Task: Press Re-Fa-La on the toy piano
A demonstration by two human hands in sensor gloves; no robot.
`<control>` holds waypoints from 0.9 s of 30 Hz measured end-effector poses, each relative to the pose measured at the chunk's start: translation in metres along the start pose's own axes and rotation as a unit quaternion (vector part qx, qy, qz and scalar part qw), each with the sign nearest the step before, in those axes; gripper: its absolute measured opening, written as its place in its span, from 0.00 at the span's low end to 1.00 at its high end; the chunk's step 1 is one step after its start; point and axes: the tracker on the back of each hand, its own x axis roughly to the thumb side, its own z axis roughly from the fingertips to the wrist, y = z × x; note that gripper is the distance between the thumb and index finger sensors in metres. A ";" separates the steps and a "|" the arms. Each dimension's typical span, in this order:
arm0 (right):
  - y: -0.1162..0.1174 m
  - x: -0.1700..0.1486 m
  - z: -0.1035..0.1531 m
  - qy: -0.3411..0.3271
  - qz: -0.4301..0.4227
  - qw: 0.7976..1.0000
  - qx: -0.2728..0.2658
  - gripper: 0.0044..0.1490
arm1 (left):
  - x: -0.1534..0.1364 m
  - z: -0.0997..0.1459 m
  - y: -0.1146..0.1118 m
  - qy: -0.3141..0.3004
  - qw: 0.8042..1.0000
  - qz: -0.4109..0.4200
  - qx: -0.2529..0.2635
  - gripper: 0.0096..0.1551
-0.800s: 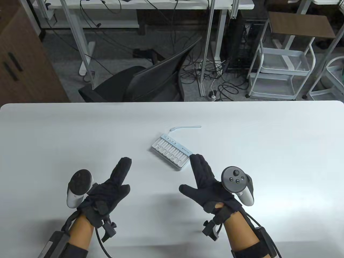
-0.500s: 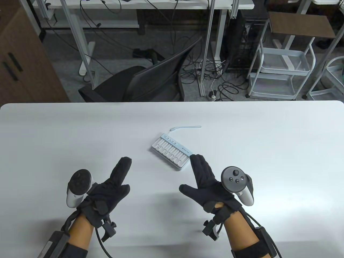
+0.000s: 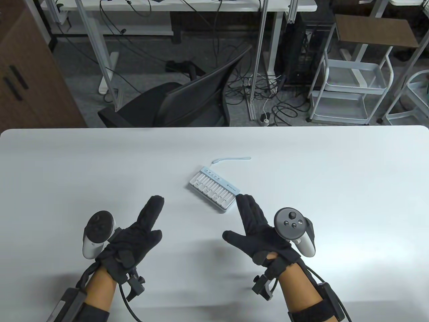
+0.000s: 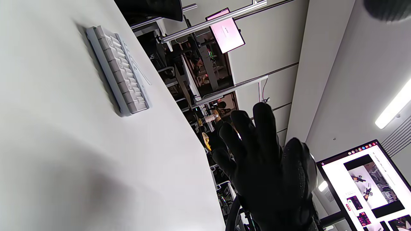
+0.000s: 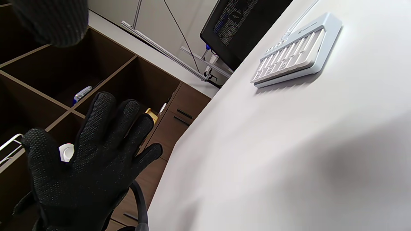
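Observation:
The small white and pale-blue toy piano (image 3: 214,188) lies aslant at the table's middle, its keys facing me. It also shows in the left wrist view (image 4: 118,70) and the right wrist view (image 5: 293,51). My left hand (image 3: 137,231) is open, fingers stretched forward, well to the piano's near left and holding nothing. My right hand (image 3: 256,224) is open with its thumb spread, and its fingertips (image 3: 243,200) are just by the piano's near right corner, above the table and off the keys. Each wrist view shows the other hand's open palm: the right hand (image 4: 266,170) and the left hand (image 5: 86,160).
A thin pale-blue strap (image 3: 231,158) lies on the white table (image 3: 335,174) behind the piano. A black office chair (image 3: 187,100) stands past the table's far edge. A tracker sits on each hand, left (image 3: 97,233) and right (image 3: 295,229).
My right hand has edged slightly left and forward beside the piano's corner. The left hand and the piano have not visibly moved.

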 end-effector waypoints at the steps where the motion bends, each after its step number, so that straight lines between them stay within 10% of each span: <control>1: 0.000 0.001 -0.001 0.002 0.003 1.000 -0.002 0.64 | 0.000 0.000 0.000 0.001 1.000 0.000 0.000 0.57; 16: -0.022 0.030 -0.118 0.153 0.200 0.966 -0.052 0.65 | 0.000 0.000 0.001 0.002 1.000 0.004 0.003 0.57; 27: -0.003 -0.021 -0.190 0.283 0.242 0.928 -0.025 0.67 | 0.000 0.000 0.002 0.002 1.000 0.010 0.005 0.57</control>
